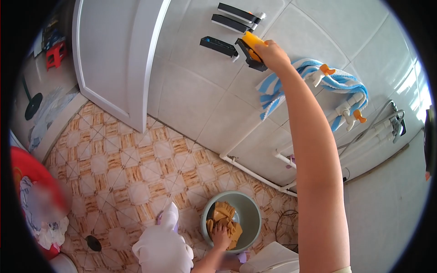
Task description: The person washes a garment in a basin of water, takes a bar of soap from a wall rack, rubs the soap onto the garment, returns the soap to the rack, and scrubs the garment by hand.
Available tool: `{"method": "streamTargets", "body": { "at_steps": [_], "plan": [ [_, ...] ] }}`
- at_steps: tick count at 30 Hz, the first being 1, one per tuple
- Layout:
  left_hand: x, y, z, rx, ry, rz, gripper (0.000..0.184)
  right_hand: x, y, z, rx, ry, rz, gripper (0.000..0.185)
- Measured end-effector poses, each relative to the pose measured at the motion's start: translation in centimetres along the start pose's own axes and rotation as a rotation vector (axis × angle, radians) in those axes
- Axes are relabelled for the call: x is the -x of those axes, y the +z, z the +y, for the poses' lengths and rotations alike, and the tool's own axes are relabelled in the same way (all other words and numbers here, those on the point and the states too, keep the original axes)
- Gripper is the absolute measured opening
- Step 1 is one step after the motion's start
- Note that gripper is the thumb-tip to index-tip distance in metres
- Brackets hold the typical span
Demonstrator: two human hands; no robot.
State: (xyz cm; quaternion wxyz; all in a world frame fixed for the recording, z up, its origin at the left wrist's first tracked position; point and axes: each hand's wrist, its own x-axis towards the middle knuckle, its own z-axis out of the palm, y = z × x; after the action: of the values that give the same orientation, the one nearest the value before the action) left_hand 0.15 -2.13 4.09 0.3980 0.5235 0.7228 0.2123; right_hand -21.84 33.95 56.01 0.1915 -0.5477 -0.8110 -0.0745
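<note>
At the upper middle, my right hand (275, 55) is closed around a yellow object (254, 41), right against a black wall-mounted holder (250, 55). What the yellow object is cannot be made out. Low in the view, my left hand (221, 236) is inside a grey-green basin (256, 218) on the floor, with its fingers curled on a bunched brown cloth (224, 210). The cloth partly hides the fingertips.
More black holders (218, 46) line the tiled wall. A blue-and-white towel (273, 93) hangs over pipes and taps (349, 119). A white door (116, 54) stands at the left. Lower left are a red basin (34, 161) with clothes and a floor drain (93, 243).
</note>
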Motion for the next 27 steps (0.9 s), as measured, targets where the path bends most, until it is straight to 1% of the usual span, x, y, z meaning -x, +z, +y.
{"method": "streamTargets", "body": {
  "at_steps": [2, 3, 5, 7, 9, 10, 12, 13, 14, 15, 16, 18, 19, 21, 22, 23, 24, 25, 26, 27],
  "plan": [
    [0.2, 0.5, -0.2, 0.000, 0.039, 0.099, 0.069, 0.7, -0.4, 1.3, -0.333, 0.026, 0.061, 0.056],
    [0.3, 0.3, -0.1, -0.002, 0.037, 0.093, 0.069, 1.7, -0.5, 1.8, -0.426, 0.043, 0.122, 0.055],
    [0.5, -0.5, 0.3, 0.054, 0.053, 0.153, 0.070, 5.7, -2.2, 2.3, -0.913, 0.029, 0.062, 0.053],
    [0.6, -1.1, 0.5, 0.064, 0.055, 0.172, 0.068, 9.3, -1.2, 4.8, -1.611, -0.018, 0.090, 0.047],
    [0.9, -1.1, 0.3, 0.077, 0.078, 0.200, 0.062, 15.7, -0.6, 7.3, -1.963, -0.110, 0.005, 0.047],
    [0.7, -0.8, 0.0, 0.071, 0.092, 0.195, 0.058, 19.2, 0.2, 8.4, -1.963, -0.046, 0.005, 0.047],
    [0.5, 0.1, -0.7, 0.053, 0.127, 0.189, 0.046, 25.9, 1.7, 10.1, -2.197, 0.035, -0.118, 0.057],
    [0.4, 0.6, -0.9, 0.063, 0.133, 0.183, 0.044, 28.9, 2.8, 11.6, -2.205, 0.095, -0.092, 0.057],
    [0.2, 0.6, -1.3, 0.068, 0.141, 0.182, 0.042, 32.0, 4.5, 13.4, -2.300, 0.173, -0.195, 0.059],
    [0.4, 0.2, -1.2, 0.065, 0.130, 0.158, 0.046, 35.2, 5.8, 15.1, -2.391, 0.253, -0.295, 0.062],
    [-0.1, -0.3, -1.1, 0.061, 0.119, 0.149, 0.049, 38.1, 6.9, 16.6, -2.405, 0.293, -0.265, 0.062],
    [-2.0, 0.8, -2.9, 0.617, 0.145, 0.096, 0.039, 43.3, 8.5, 19.7, -2.378, 0.408, -0.163, 0.063],
    [-2.4, -0.1, -2.6, 0.595, 0.139, 0.079, 0.039, 45.4, 9.2, 21.0, -2.391, 0.426, -0.136, 0.063],
    [-1.8, -3.3, -0.1, 1.155, -0.243, 0.037, 0.034, 49.5, 10.5, 23.3, -2.429, 0.524, -0.019, 0.064],
    [-1.6, -5.1, 1.2, 1.368, -0.312, 0.022, 0.035, 51.3, 11.6, 24.3, -2.441, 0.538, 0.017, 0.064],
    [-2.0, -5.3, 0.6, 1.538, -0.268, -0.017, 0.042, 53.2, 12.7, 25.2, -2.336, 0.656, 0.098, 0.064],
    [-1.8, -7.1, 1.6, 1.608, -0.283, -0.084, 0.047, 54.7, 13.8, 26.0, -2.227, 0.765, 0.169, 0.063],
    [-1.7, -8.1, 2.2, 1.633, -0.259, -0.082, 0.050, 55.9, 14.7, 26.3, -2.131, 0.886, 0.209, 0.059],
    [-1.3, -9.6, 3.5, 1.603, -0.269, -0.090, 0.050, 57.0, 16.0, 26.8, -2.146, 0.906, 0.235, 0.059],
    [-0.8, -11.3, 5.1, 1.625, -0.287, -0.095, 0.050, 58.1, 17.5, 27.2, -2.048, 1.032, 0.233, 0.058]
  ]
}}
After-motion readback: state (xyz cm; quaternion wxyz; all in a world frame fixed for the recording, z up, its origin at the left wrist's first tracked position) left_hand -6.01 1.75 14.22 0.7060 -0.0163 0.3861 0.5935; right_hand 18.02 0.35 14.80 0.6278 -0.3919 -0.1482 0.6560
